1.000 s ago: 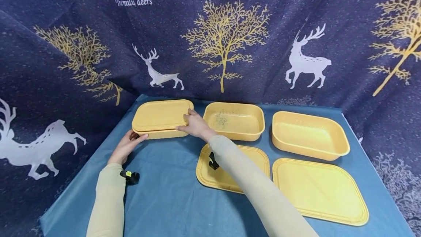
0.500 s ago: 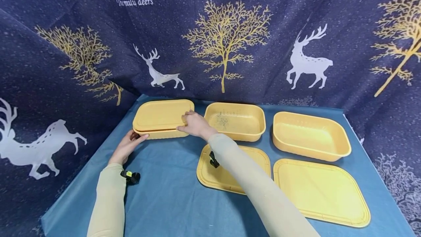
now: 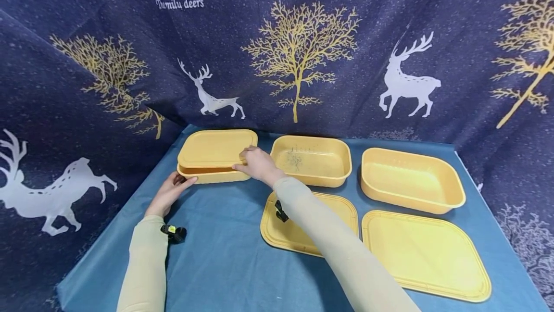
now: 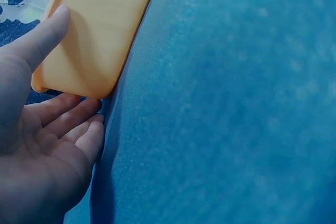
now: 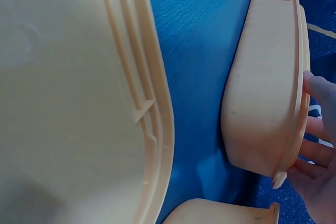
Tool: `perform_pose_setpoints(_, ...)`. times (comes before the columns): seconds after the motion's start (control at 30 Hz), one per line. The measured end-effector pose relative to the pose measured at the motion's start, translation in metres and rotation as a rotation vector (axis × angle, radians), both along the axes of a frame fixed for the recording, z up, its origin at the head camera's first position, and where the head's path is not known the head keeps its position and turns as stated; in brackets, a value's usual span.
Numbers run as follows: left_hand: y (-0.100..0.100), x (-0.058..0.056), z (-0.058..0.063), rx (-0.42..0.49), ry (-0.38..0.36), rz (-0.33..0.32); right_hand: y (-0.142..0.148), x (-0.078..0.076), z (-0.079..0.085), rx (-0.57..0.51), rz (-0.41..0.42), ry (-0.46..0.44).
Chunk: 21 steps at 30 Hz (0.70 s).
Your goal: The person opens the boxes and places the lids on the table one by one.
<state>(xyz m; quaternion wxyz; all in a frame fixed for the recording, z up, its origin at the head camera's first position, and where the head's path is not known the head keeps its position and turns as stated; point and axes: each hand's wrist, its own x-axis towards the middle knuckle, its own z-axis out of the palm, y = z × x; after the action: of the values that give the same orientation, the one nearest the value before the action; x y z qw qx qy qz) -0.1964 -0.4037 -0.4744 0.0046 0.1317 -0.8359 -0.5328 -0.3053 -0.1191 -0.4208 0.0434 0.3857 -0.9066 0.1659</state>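
At the back left of the table stands a yellow plastic box (image 3: 220,177) with a yellow lid (image 3: 218,148) over it. The lid tilts up, leaving a dark gap along the box's front rim. My left hand (image 3: 169,194) holds the box's left front corner; in the left wrist view its thumb lies on the front wall (image 4: 100,40) and its fingers reach round the end. My right hand (image 3: 258,164) pinches the lid's right end. The right wrist view shows that hand (image 5: 317,145) with its thumb near the rim and its fingers on the lid's far side.
Two yellow boxes without lids, a middle one (image 3: 311,179) and a right one (image 3: 402,199), stand in the same row. In front lie two flat yellow lids, one (image 3: 290,235) partly under my right sleeve, the other (image 3: 426,254) farther right. A patterned curtain (image 3: 337,86) hangs behind.
The lid's front edge has risen off the box, so the gap along the front rim is wider. Both hands stay at the same places on the box and lid.
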Motion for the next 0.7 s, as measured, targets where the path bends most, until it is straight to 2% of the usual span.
perform_pose_setpoints(0.37, 0.001, 0.000, -0.001, 0.009, -0.006, -0.001, -0.008, -0.003, 0.002, 0.049, -0.062, -0.070)
perform_pose_setpoints(0.7, 0.001, 0.000, 0.001, 0.005, -0.020, 0.014, -0.017, -0.006, 0.007, 0.029, -0.057, -0.164)
